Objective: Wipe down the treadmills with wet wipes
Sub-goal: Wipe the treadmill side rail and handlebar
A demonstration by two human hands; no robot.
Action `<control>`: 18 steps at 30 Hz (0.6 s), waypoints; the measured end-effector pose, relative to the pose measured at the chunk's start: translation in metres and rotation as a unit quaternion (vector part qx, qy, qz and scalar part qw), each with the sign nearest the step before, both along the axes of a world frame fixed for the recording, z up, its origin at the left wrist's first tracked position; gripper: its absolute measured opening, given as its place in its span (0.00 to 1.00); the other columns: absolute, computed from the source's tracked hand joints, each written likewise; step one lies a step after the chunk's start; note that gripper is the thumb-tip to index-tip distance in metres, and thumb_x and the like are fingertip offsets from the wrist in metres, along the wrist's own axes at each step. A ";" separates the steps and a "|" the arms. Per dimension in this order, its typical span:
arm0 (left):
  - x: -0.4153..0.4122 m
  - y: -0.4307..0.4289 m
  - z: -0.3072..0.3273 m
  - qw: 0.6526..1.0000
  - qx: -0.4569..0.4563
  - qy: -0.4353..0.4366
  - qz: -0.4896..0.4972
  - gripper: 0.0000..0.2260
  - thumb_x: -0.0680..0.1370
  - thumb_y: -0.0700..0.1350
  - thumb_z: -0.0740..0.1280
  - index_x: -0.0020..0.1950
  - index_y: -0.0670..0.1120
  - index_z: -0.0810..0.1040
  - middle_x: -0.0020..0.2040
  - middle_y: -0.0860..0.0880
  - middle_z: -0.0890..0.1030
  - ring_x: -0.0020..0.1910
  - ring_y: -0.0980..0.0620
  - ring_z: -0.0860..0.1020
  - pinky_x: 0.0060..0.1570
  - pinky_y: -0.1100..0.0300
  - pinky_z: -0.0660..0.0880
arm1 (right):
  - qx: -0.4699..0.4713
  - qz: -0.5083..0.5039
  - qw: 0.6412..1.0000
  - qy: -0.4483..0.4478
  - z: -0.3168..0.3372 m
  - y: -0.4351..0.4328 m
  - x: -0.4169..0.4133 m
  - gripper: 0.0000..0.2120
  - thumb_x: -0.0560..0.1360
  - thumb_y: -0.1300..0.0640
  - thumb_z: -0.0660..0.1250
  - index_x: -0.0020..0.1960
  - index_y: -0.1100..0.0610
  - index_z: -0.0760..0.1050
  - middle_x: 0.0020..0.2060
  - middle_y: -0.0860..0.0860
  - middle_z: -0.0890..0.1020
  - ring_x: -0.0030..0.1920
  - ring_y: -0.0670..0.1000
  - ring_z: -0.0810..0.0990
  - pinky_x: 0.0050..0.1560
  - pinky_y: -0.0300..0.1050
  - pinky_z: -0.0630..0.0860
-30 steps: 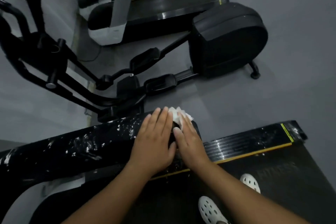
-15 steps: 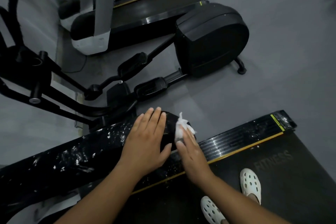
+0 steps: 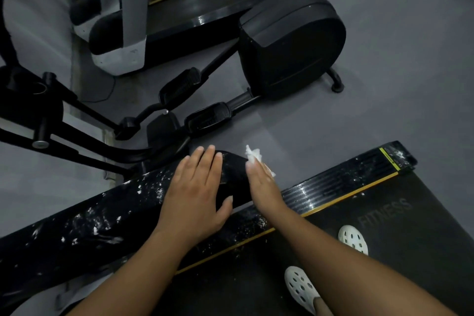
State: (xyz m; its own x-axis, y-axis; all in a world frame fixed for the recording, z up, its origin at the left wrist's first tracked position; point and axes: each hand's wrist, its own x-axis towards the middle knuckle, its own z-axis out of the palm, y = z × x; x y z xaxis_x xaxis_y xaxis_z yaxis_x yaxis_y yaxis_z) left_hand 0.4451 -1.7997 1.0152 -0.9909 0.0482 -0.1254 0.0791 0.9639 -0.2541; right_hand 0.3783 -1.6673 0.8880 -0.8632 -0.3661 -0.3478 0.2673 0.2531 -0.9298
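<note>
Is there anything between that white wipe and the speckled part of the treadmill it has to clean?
Yes: the left hand lies flat on the black cover, between the wipe under the right hand and the white-speckled stretch further left. Nothing else visible lies on that cover.

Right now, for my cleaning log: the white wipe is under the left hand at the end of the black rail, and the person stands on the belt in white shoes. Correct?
Not quite. The head view shows the white wipe under the right hand, not the left hand, which lies flat on the black rail without one. The rest stands: white shoes on the belt.
</note>
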 end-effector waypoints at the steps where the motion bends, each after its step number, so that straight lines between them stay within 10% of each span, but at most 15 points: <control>1: 0.000 0.000 0.000 1.000 0.001 0.001 -0.001 0.38 0.76 0.62 0.58 0.79 0.40 0.63 0.79 0.40 0.63 0.80 0.42 0.59 0.77 0.42 0.59 | -0.013 0.002 1.000 0.017 0.005 -0.004 0.000 0.31 0.78 0.30 0.43 0.79 0.37 0.57 0.80 0.44 0.59 0.79 0.46 0.55 0.78 0.50 0.53; 8: -0.001 -0.001 -0.001 1.000 0.002 0.000 -0.004 0.38 0.76 0.62 0.59 0.79 0.39 0.64 0.79 0.40 0.64 0.79 0.41 0.60 0.77 0.42 0.60 | 0.022 0.038 0.999 0.028 0.000 0.017 0.032 0.42 0.75 0.29 0.44 0.82 0.51 0.55 0.81 0.48 0.57 0.80 0.47 0.54 0.79 0.50 0.53; 15: 0.004 -0.009 0.003 1.000 0.008 -0.019 0.003 0.41 0.77 0.64 0.56 0.82 0.41 0.53 0.83 0.43 0.52 0.82 0.46 0.48 0.80 0.47 0.50 | -0.041 0.088 0.991 0.089 0.051 0.009 0.044 0.31 0.77 0.31 0.45 0.78 0.35 0.47 0.76 0.29 0.48 0.78 0.35 0.43 0.77 0.38 0.45; 18: 0.010 -0.012 0.004 0.999 -0.005 -0.009 0.032 0.42 0.76 0.65 0.56 0.82 0.40 0.52 0.83 0.41 0.51 0.82 0.45 0.49 0.80 0.48 0.47 | -0.009 0.061 0.996 0.071 0.025 0.017 0.042 0.37 0.77 0.29 0.46 0.82 0.42 0.49 0.81 0.39 0.53 0.80 0.40 0.48 0.80 0.50 0.52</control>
